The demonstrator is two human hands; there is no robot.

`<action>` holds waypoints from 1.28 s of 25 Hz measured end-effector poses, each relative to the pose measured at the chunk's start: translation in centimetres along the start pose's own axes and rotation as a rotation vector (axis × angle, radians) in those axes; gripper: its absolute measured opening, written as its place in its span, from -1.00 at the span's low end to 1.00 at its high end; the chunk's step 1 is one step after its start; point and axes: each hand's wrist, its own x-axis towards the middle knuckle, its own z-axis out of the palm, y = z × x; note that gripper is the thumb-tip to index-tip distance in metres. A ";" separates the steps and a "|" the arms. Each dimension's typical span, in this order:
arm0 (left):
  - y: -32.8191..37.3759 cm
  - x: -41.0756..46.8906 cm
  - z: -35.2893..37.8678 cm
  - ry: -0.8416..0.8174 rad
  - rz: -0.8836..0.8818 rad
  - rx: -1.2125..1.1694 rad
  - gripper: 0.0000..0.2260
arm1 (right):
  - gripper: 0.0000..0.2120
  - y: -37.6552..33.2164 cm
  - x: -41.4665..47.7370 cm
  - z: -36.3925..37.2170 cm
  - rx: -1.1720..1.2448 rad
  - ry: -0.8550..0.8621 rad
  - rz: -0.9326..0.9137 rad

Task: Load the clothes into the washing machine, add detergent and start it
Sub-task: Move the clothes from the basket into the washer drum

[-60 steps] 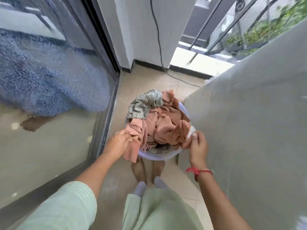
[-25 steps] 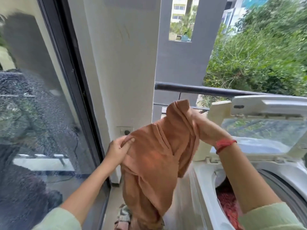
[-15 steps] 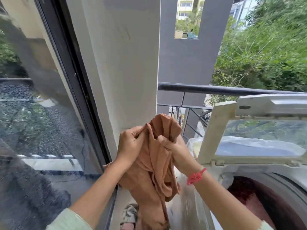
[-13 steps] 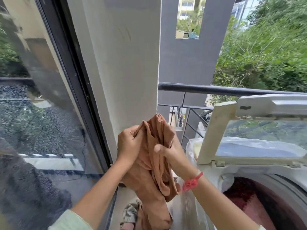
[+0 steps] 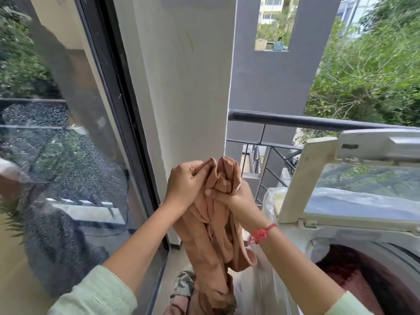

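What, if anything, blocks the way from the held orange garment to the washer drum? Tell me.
Nothing visible does. Left hand and right hand grip the orange garment left of the washing machine. Its lid stands raised, and the drum opening is uncovered, with dark red laundry already inside.

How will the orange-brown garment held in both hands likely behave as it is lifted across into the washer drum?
The orange-brown garment is probably floppy: it hangs in folds below the left hand and right hand. It looks light. Its trailing end may drag.
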 end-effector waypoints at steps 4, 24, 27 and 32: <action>-2.7 -0.6 -2.2 -0.208 -0.110 -0.022 -0.68 | -0.75 0.4 2.2 -2.2 0.051 0.308 0.038; 1.9 0.1 0.3 -0.127 -0.059 -0.343 -0.90 | -0.54 -1.1 0.4 -2.0 -0.117 0.131 -0.088; 1.8 1.7 -1.9 -0.121 -0.020 -0.130 -0.82 | -0.55 -0.7 0.0 -1.3 -0.045 0.164 -0.088; -5.1 -1.1 -0.9 -0.096 -0.294 -0.373 -0.35 | -0.53 -2.0 -0.8 -3.7 0.064 0.335 -0.119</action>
